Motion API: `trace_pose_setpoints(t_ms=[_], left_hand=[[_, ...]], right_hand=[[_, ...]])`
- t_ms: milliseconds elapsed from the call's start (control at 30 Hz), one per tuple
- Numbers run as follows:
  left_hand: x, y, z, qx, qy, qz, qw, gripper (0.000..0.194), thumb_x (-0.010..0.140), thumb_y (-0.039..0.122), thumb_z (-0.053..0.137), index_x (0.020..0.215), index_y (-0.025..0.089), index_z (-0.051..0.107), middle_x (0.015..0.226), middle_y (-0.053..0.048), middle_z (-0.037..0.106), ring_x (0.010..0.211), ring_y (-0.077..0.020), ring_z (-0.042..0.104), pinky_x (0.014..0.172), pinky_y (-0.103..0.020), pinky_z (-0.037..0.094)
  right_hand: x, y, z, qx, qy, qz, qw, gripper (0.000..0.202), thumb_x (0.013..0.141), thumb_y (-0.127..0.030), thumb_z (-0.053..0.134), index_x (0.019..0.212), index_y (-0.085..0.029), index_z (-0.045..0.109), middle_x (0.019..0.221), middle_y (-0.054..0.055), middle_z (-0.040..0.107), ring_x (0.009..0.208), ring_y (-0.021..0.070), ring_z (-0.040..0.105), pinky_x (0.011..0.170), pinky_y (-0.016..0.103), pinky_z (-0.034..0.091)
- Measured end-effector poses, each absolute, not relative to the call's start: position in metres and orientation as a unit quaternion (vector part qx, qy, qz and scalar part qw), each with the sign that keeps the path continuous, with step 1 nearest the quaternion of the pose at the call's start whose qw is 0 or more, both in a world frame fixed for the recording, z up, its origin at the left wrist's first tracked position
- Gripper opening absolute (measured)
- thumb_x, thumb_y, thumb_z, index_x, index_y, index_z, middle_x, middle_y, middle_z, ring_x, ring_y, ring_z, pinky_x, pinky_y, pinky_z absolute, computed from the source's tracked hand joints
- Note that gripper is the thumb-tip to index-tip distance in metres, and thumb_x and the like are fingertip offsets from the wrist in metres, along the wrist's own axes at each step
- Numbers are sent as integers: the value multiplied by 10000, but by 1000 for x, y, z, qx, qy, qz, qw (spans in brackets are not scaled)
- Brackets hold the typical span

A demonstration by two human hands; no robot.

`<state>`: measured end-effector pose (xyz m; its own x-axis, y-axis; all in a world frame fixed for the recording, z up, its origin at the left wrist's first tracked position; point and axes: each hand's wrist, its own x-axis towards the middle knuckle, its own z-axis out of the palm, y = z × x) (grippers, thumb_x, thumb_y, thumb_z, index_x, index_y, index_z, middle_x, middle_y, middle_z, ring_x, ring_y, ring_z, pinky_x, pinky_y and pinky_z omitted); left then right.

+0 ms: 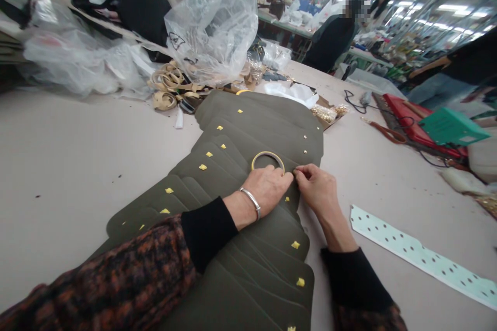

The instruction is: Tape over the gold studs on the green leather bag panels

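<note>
Dark olive fabric pieces [229,191] lie overlapped down the table, with small yellow tape bits [203,167] stuck on them. My left hand [266,189], with a silver bangle at the wrist, is closed around the near edge of a yellow tape roll [255,159] over the fabric. Just right of it, my right hand [316,186] pinches at the fabric's right edge; what lies between its fingertips is too small to make out. Several small metal bits [305,151] show on the fabric above my right hand.
Clear plastic bags [213,31] and tan strap coils [166,85] lie at the back left. A mint dotted strip [423,256] is at the right. Behind it are a brown strap [388,133], a red item [417,126] and a green box [452,126]. People are in the background.
</note>
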<state>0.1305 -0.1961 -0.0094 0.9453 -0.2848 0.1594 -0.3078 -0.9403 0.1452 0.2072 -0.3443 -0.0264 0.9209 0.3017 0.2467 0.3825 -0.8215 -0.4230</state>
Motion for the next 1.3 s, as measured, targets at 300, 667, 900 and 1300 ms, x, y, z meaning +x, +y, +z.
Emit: trace_pose_setpoints(t_ms=[300,667,900,1300], left_hand=[[130,-196,-5,984,-146,44,91,175,944,120,368,968,155,539,909,-69,619,869,-230,601,656,-327,520],[131,-193,-4,983,-146,34,103,231,889,49,381,931,164,577,895,-68,629,866,-241,598,721,-352,520],[137,-189,-13,979,-140,23,146,324,845,40,347,935,183,624,898,-74,641,871,-260,614,720,-386,526],[131,-136,43,987,-91,124,55,301,913,135,394,1132,212,585,916,-52,685,814,-187,657,645,-252,471]], right_hand=[[208,-371,-19,-932,-217,-191,218,322,859,-457,542,968,-170,639,823,74,689,682,191,619,667,327,465],[196,-340,-10,-952,-285,-25,113,258,902,-107,408,999,-120,647,976,128,674,940,204,611,863,304,454],[211,-323,-2,-983,-178,-8,50,219,852,-202,501,814,-153,711,841,110,736,813,216,682,697,276,476],[188,-325,13,-986,-134,20,93,279,920,-228,430,908,-154,699,961,128,732,902,211,678,713,271,460]])
